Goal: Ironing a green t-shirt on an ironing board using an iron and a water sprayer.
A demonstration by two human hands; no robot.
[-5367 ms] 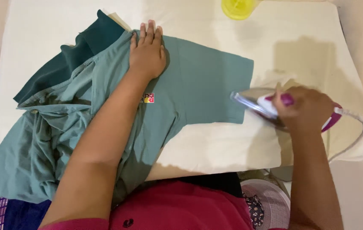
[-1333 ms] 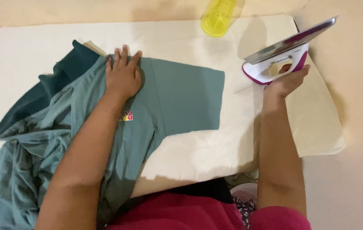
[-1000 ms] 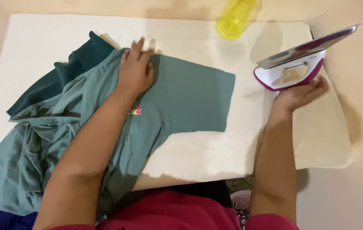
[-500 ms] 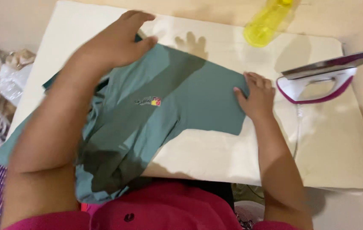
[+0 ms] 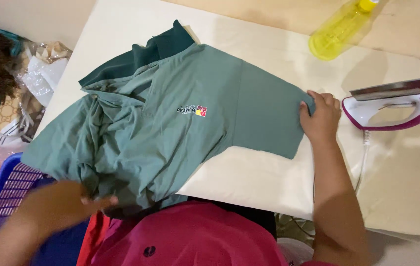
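Bare cream surface (image 5: pixel 264 180) in front of the sleeve and past the iron (image 5: pixel 394 106) — open for a hand to pass. Iron stands on its heel at the right edge, cord (image 5: pixel 362 160) trailing down toward the near edge. Yellow bottle (image 5: pixel 340 32) blocks the far right corner. Green shirt (image 5: pixel 170 123) covers the left half — blue basket (image 5: pixel 3 197) just beside the near left corner.

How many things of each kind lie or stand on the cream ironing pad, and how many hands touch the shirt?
Green polo shirt: 1
Iron, white and magenta, stood on its heel: 1
Yellow bottle: 1
Hands on the shirt: 2, the right hand at the sleeve edge, the left hand at the lower hem
Total: 3 things, 2 hands
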